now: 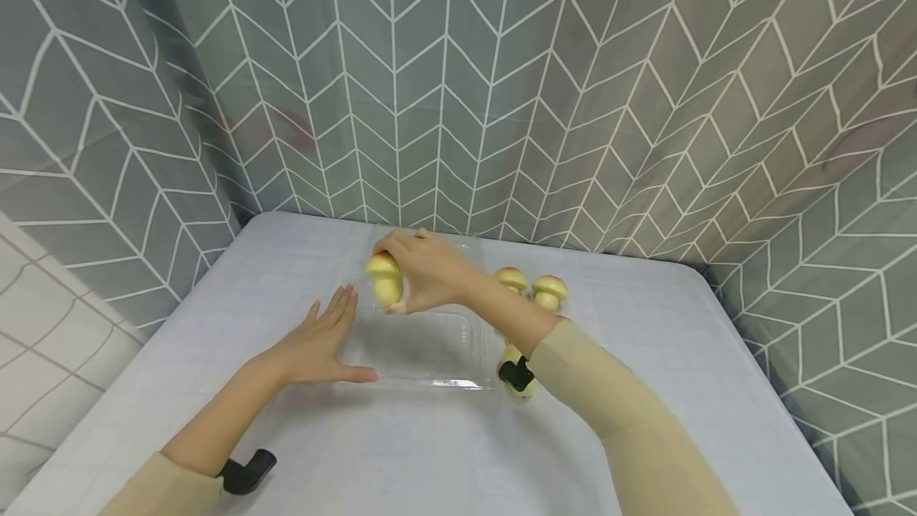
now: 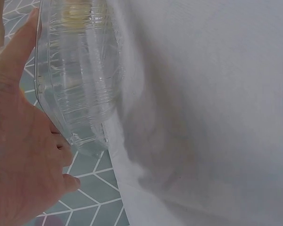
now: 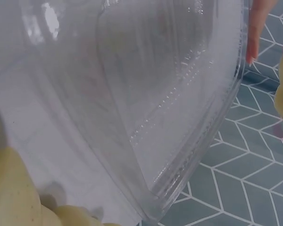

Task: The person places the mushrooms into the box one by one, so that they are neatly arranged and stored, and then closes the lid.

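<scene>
The person's right hand (image 1: 430, 269) reached in from the right and held a yellow mushroom (image 1: 388, 287), its fingers curled over the brown-tinged cap and its thumb by the foot of the stem. The mushroom was upright, cap above stem, over the far left part of a clear plastic container (image 1: 411, 345); the head view did not show clearly whether it touched the plastic. In the right wrist view the mushroom appeared at the right edge, apart from the container's rim.

The left hand (image 1: 322, 345) lay at the container's left side with its fingers straight and its thumb spread wide toward the near edge. In the left wrist view one of its digits rested along the rim. The container stood on a white-covered table (image 1: 430, 452), and clear plastic stretched on to its far side, partly hidden by the right hand.

To the right of the container, beyond the right forearm, stood a second mushroom (image 1: 510, 275) and, just to its right, a third mushroom (image 1: 549, 289). Nearer, a yellow piece (image 1: 510, 354) was partly covered by the black mount (image 1: 517, 374) at the right wrist. A grey curtain (image 1: 444, 86) with white zigzag lines hung behind the table's far edge.
</scene>
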Demonstrator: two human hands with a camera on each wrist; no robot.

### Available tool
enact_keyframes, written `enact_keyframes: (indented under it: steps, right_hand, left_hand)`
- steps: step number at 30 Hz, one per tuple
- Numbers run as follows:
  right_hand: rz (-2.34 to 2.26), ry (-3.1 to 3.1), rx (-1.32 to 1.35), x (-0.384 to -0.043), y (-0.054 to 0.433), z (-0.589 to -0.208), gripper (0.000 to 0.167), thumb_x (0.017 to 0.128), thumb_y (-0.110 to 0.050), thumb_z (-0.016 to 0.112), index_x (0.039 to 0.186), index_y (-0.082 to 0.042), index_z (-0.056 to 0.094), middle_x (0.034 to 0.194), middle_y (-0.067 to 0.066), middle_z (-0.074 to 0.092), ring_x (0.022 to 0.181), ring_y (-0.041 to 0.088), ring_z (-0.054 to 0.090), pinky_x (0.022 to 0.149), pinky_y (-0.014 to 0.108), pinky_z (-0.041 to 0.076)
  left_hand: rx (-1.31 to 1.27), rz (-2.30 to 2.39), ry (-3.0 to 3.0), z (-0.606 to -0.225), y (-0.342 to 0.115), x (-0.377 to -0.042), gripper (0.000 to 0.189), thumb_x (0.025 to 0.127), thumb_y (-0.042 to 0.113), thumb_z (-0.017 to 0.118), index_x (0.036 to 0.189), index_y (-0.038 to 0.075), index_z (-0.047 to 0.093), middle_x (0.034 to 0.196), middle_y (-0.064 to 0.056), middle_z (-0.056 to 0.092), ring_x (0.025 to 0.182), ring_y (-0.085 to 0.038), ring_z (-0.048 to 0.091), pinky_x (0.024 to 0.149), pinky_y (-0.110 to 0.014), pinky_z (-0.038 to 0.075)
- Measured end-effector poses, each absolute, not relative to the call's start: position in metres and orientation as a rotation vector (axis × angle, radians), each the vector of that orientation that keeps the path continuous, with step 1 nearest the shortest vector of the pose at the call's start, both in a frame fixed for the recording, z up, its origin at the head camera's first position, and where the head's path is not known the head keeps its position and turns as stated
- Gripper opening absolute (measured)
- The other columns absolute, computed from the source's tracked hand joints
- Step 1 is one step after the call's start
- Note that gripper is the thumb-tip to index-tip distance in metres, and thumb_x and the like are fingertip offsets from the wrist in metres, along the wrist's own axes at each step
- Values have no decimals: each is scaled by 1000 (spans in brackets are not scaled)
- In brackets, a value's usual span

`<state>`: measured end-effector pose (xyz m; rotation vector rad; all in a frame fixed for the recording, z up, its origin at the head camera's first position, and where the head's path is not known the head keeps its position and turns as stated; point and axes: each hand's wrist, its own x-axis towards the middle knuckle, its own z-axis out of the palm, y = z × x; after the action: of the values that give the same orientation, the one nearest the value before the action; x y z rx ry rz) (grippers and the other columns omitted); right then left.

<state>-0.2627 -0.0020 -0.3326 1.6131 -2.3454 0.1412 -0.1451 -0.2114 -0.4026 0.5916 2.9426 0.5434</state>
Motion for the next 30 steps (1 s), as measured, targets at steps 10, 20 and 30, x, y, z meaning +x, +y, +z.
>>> enact_keyframes:
  steps: [10, 20, 30]
  right_hand:
    - [-8, -2376, 1686, -264, -13, -345, 76, 68, -58, 74, 126, -17, 49, 118, -7, 54, 102, 4, 52, 87, 26, 39]
    - [-191, -2388, 1834, -262, -24, -365, 73, 70, -50, 75, 130, -18, 48, 121, -7, 56, 112, 9, 53, 89, 27, 38]
    - [-313, -2472, 1827, -257, -21, -384, 67, 74, -36, 79, 131, -21, 48, 129, -6, 56, 119, 12, 51, 95, 28, 39]
  left_hand:
    - [573, 551, 2933, -402, -212, -146, 132, 71, 77, 62, 146, -16, 6, 154, -33, 6, 143, -44, 6, 109, -66, 6]
    - [568, 560, 2927, -404, -211, -146, 132, 72, 74, 64, 147, -15, 2, 154, -32, 3, 143, -44, 6, 109, -66, 5]
    - [554, 561, 2914, -403, -211, -146, 134, 70, 76, 64, 147, -15, 3, 154, -32, 5, 144, -43, 6, 110, -65, 5]
